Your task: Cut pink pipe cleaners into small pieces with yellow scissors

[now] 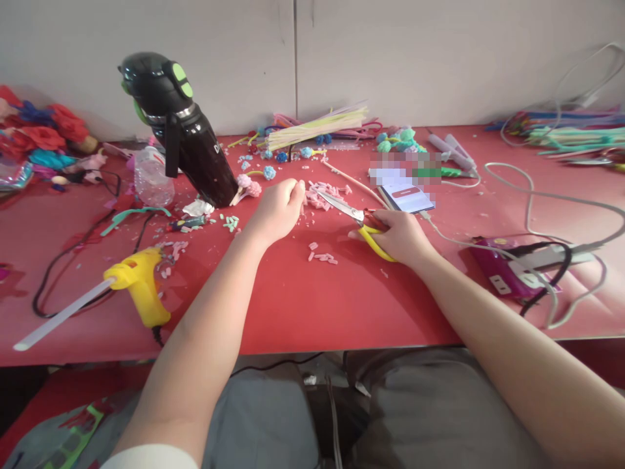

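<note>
My left hand (pixel 277 210) is closed in a pinch above the red table. Whatever its fingertips hold is hidden or too small to name. Just beyond them lies a pile of short pink fuzzy cut pieces (pixel 328 197). My right hand (pixel 406 236) grips a pair of scissors (pixel 343 206) with yellow and red handles. The blades point left toward the pile and look closed or nearly so. A smaller group of pink pieces (pixel 323 257) lies nearer to me, between my forearms. A long pale pink stem (pixel 354 179) stretches behind the scissors toward the phone (pixel 409 195).
A black bottle (pixel 202 153) leans in view at left, near a clear plastic bottle (pixel 153 176). A yellow glue gun (pixel 141 280) lies near the front edge. Pipe cleaners (pixel 319 130) are piled behind. Right, white cables loop over a purple box (pixel 508 270).
</note>
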Tool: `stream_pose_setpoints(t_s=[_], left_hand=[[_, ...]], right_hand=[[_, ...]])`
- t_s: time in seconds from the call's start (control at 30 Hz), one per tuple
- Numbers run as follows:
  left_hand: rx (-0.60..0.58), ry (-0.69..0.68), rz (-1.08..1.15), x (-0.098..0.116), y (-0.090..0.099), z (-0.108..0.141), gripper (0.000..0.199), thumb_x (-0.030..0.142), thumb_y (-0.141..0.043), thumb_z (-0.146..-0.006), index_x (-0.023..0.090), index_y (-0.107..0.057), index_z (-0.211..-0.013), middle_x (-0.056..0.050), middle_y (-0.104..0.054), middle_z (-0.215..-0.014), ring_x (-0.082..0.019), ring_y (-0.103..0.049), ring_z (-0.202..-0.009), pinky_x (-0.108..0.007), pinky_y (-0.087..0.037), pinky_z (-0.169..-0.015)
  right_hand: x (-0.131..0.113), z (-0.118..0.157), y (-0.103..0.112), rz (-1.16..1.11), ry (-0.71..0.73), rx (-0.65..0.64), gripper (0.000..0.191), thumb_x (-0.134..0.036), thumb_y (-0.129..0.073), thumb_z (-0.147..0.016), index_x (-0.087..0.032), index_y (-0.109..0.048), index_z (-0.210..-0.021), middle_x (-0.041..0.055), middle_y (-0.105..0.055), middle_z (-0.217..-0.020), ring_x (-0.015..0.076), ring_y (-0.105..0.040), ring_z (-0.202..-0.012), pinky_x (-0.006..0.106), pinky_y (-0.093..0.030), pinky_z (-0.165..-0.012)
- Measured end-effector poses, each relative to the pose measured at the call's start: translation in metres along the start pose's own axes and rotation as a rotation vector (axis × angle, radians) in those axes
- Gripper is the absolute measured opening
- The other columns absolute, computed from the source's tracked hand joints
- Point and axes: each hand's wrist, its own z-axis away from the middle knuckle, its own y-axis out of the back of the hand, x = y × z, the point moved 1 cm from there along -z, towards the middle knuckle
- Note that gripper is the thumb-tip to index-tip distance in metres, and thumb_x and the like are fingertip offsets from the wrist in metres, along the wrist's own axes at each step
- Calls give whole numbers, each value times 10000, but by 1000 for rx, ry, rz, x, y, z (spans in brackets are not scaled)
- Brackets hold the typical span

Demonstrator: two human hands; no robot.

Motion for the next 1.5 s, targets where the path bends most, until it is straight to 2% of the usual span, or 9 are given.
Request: stream_pose_setpoints(t_s=[0.27, 0.53, 0.77, 1.03, 1.23, 1.5], left_hand=[[11, 4, -8, 1, 1, 0, 485, 415, -413, -1176, 258, -435, -718, -27, -613, -686, -202, -578, -666, -377, -455, -733], [30, -12, -8, 0, 1, 0, 490, 502, -427, -1167, 256, -449, -743, -33, -638, -717, -205, -590, -702, -366, -460, -734], [30, -31, -40, -1, 2, -1, 443, 396, -431, -1160, 257, -433, -739, -28, -612, -706, -207, -581, -690, -379, -452, -731], [14, -12, -6, 1, 0, 1, 457, 422, -418, -1176, 255, -464, -753, -29, -623, -709, -212, -594, -701, -373, -452, -733], [-7, 20, -5, 8, 3, 0, 439, 330, -417, -1180, 249, -469, -752, -30, -625, -733, -204, -596, -719, -365, -428, -747], [7, 10, -54, 7, 4, 0, 424, 299, -419, -1176, 246, -442, -756, -18, -595, -734, -199, -584, -730, -352, -411, -747]], right_hand=[[-2, 3, 1, -44, 8, -17, 774, -894, -787, -641, -256, -353, -688, -33, -365, -694, 153, -316, -713, 331, -282, -642], [-1, 2, 1, -33, 0, -29, 795, -914, -793, -622, -256, -350, -681, -34, -366, -681, 151, -319, -705, 327, -277, -630], [-4, 1, 2, -9, -17, -32, 821, -958, -766, -600, -259, -342, -670, -32, -364, -669, 144, -297, -685, 335, -261, -613], [-2, 0, 1, 3, -12, -35, 803, -916, -791, -630, -255, -337, -668, -30, -357, -664, 145, -295, -687, 334, -256, -615], [-3, 1, 0, 1, -49, -8, 788, -917, -764, -644, -256, -335, -657, -27, -334, -673, 153, -302, -701, 344, -255, -628], [-6, 4, 3, -37, -13, -18, 796, -948, -734, -614, -258, -341, -669, -39, -315, -680, 144, -306, -692, 338, -267, -632]])
